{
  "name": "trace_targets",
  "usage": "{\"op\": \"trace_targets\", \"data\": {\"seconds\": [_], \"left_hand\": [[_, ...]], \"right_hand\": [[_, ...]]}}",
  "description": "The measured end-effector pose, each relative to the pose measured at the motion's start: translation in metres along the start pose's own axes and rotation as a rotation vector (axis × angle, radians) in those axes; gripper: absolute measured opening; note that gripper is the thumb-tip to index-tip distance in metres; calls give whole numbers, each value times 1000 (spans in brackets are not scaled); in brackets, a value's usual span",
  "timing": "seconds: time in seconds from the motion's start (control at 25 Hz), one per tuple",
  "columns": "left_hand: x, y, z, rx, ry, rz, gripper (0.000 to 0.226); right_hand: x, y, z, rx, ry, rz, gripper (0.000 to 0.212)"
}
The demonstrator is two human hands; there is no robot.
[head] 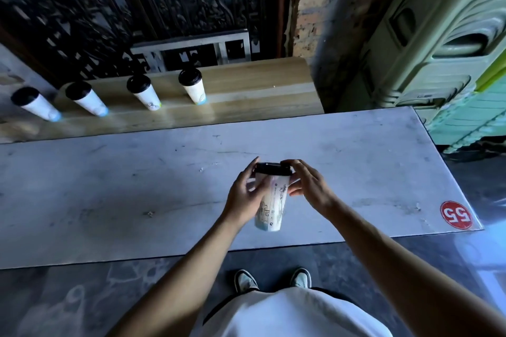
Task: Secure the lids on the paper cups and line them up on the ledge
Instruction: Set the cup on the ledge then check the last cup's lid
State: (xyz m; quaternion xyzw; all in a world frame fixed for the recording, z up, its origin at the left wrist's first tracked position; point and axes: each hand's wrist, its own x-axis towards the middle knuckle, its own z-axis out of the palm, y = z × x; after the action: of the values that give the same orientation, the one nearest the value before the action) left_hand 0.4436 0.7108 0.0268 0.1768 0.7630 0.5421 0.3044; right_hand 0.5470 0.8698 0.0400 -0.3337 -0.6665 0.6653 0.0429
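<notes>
A white printed paper cup with a black lid is held above the grey table. My left hand grips the cup's upper left side, fingers curled round it. My right hand pinches the lid's right rim with its fingertips. Several lidded cups stand in a row on the wooden ledge behind the table: one at the far left, then a second cup, a third cup and a fourth cup.
A red round "55" sticker sits at the table's right corner. A dark ornate grille rises behind the ledge. A pale green moulded unit stands at the right. My shoes are on the dark floor below the table edge.
</notes>
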Motion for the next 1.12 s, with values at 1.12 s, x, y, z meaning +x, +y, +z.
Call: {"op": "trace_targets", "data": {"seconds": [1.12], "left_hand": [[-12,49,-22,589,-170,-255,70]], "right_hand": [[23,-26,32,-175,-102,96,48]]}}
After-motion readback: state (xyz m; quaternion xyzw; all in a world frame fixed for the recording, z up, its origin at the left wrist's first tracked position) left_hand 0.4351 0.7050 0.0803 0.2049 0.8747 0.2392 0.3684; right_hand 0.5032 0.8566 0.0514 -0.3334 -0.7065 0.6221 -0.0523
